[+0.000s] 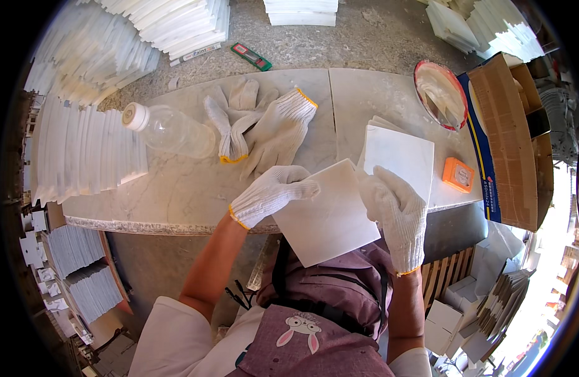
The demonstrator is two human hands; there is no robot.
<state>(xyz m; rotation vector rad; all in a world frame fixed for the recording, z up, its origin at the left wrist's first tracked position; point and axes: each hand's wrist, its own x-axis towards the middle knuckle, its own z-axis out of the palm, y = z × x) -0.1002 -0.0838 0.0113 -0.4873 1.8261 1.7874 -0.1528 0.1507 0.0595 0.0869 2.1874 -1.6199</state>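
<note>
A thin, square, off-white tile (327, 217) is held tilted in front of my body, above the table's near edge. My left hand (270, 196), in a white knit glove with a yellow cuff edge, pinches its left side between thumb and fingers. My right hand (397, 217), gloved the same way, is closed at the tile's upper right edge; its fingertips are partly hidden. Just beyond the right hand, a few similar white tiles (407, 154) lie overlapping on the marble-look table (176, 201).
Spare knit gloves (280, 129) and a clear plastic bottle (179, 132) lie on the table's left half. An orange box (458, 174), a red-rimmed round container (440, 94) and a cardboard box (512, 138) are at right. Stacked white tiles (91, 144) crowd the left.
</note>
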